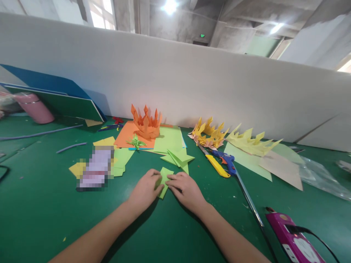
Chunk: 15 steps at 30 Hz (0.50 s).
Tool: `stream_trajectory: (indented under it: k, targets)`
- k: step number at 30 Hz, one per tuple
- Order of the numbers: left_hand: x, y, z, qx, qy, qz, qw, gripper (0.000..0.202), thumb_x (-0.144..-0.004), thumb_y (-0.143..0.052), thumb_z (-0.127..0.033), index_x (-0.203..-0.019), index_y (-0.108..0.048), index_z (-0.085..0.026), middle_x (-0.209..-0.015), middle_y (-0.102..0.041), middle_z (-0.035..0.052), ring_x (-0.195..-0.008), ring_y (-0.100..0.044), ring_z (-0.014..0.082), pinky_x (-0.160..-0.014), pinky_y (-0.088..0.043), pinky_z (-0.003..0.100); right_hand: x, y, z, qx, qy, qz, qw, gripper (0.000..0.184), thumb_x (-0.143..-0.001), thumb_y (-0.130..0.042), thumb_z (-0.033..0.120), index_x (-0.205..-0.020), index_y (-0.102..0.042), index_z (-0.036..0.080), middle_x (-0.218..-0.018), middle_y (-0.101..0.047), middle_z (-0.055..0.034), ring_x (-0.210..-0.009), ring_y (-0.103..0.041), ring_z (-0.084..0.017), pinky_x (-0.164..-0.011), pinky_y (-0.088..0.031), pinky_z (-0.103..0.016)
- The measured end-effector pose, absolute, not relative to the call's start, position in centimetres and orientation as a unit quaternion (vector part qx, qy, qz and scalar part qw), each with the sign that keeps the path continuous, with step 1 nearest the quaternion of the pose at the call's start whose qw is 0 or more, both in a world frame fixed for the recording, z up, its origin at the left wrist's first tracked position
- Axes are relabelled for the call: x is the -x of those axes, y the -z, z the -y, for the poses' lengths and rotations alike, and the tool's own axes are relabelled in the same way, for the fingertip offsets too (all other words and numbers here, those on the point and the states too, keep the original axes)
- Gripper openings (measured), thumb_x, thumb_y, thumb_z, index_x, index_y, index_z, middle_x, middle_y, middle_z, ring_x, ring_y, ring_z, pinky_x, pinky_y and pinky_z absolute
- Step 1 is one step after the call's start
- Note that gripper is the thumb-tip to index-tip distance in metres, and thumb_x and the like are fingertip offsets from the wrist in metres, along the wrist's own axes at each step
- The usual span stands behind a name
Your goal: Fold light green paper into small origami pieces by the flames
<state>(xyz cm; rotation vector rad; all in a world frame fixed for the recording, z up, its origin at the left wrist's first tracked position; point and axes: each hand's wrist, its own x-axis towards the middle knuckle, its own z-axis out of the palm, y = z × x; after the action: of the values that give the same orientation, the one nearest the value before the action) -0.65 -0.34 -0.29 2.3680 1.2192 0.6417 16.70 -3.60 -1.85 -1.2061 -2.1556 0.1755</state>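
The step in hand appears to be folding: a small light-green paper piece (163, 175) lies at the near middle of the counter (170, 233), between the two hands. The left hand (146, 186) has its thumb and fingertips at the paper's left edge; the right hand (183, 186) is bent over the right edge, fingertips on it. Both hands are partly curled, though whether either pinches the paper or only presses it down cannot be told.

Just beyond lie pointed green folded pieces (178, 157), with an orange paper crown (148, 128) farther off, slightly left. A yellow-handled cutter (218, 166) and a blue glue gun (231, 164) lie to the right, apart from the hands. As a judgement, the next move calls for keeping the edges aligned, one hand steadying while the other's fingertips run firmly along the crease.
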Motion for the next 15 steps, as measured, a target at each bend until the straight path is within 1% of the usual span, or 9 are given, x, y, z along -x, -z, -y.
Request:
stream_trajectory:
  k: [11,13,15]
  targets:
    - [0.77,0.47,0.12,-0.854,-0.229,-0.425,0.192,0.014,-0.079,-0.049,-0.017,-0.079,-0.063,-0.017,-0.093,-0.058,0.0071,-0.083,-0.059,0.0181,-0.08,-0.049,0.033,-16.58,1.92,3.62,0.457,-0.054,0.827,0.323,0.023,-0.086,-0.049,0.018,-0.094,-0.07,0.022,-0.1,-0.069,-0.0072,-0.08,-0.056,-0.02,-0.074,-0.047,-0.035]
    - [0.76,0.51,0.15,-0.856,-0.232,-0.422,0.188,0.015,-0.079,-0.049,-0.018,-0.078,-0.064,-0.017,-0.097,-0.058,0.0079,-0.083,-0.06,0.0182,-0.079,-0.05,0.033,-16.59,1.88,3.64,0.458,-0.053,0.827,0.32,0.023,-0.086,-0.049,0.018,-0.094,-0.07,0.023,-0.1,-0.069,-0.0072,-0.081,-0.056,-0.019,-0.074,-0.047,-0.035]
    - [0.73,0.38,0.2,-0.859,-0.227,-0.421,0.184,0.017,-0.08,-0.047,-0.017,-0.078,-0.064,-0.016,-0.105,-0.057,0.0097,-0.084,-0.06,0.0186,-0.079,-0.05,0.033,-16.61,1.83,3.65,0.459,-0.055,0.828,0.317,0.023,-0.085,-0.049,0.017,-0.094,-0.07,0.023,-0.099,-0.069,-0.0071,-0.081,-0.056,-0.019,-0.074,-0.047,-0.034]
